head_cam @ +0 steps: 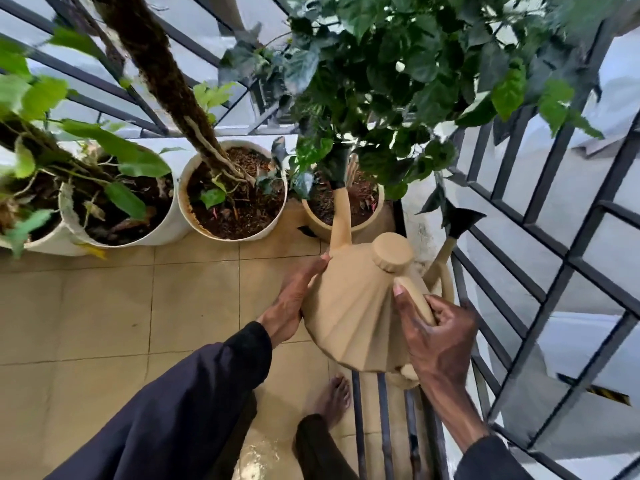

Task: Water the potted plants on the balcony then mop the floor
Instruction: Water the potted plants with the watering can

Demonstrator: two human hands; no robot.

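Head view: two tan watering cans and four pots on the balcony. The watering can (346, 306) in use is held in the air above the tiled floor (104, 306), tipped forward, its black-tipped spout over the soil of the one tan pot (320, 230). The right hand (436, 337) has its fingers wrapped round the can's handle. The left hand (294, 299) lies flat with straight fingers against the can's side, gripping nothing. Three white pots (185, 202) stand in a row to the left of the tan one. The second watering can (443, 261) sits just beside the dark railing (568, 261). One bare foot (334, 400) shows below the held can
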